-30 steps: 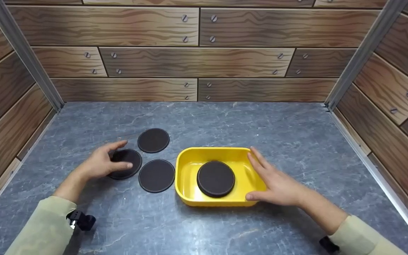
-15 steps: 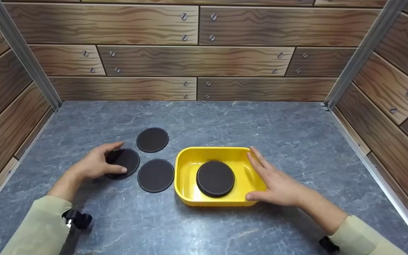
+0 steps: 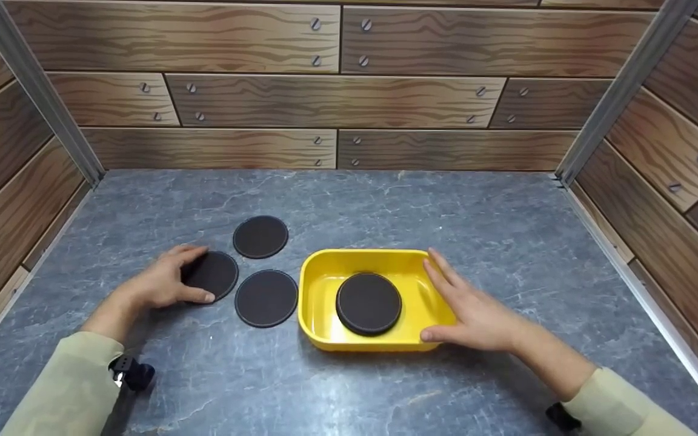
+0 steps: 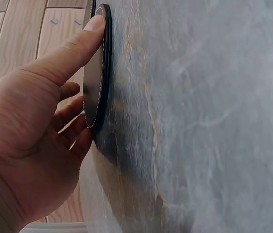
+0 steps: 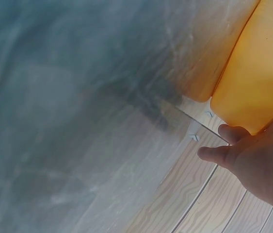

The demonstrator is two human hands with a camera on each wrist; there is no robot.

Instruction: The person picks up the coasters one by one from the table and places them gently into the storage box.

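Observation:
My left hand (image 3: pixel 164 278) spans a round black coaster (image 3: pixel 214 275) on the table, its thumb at the near edge and fingers at the far left edge. In the left wrist view the thumb and fingertips grip the coaster (image 4: pixel 95 82), whose edge looks layered. Two more black coasters lie flat nearby, a far coaster (image 3: pixel 261 237) and a near coaster (image 3: pixel 266 298). Inside a yellow tray (image 3: pixel 319 339) rests another round black coaster (image 3: pixel 368 304), seemingly thick or stacked. My right hand (image 3: pixel 476 312) rests with straight fingers on the tray's right end.
The grey marbled table (image 3: pixel 349 206) is bounded by wood-patterned walls (image 3: pixel 337 103) at the back and sides. Metal corner posts (image 3: pixel 603 97) stand at the back corners. The near coaster lies just left of the tray.
My left hand has drawn slightly left and closed around the leftmost coaster, which slid a little left with it. The right hand and tray have stayed in place.

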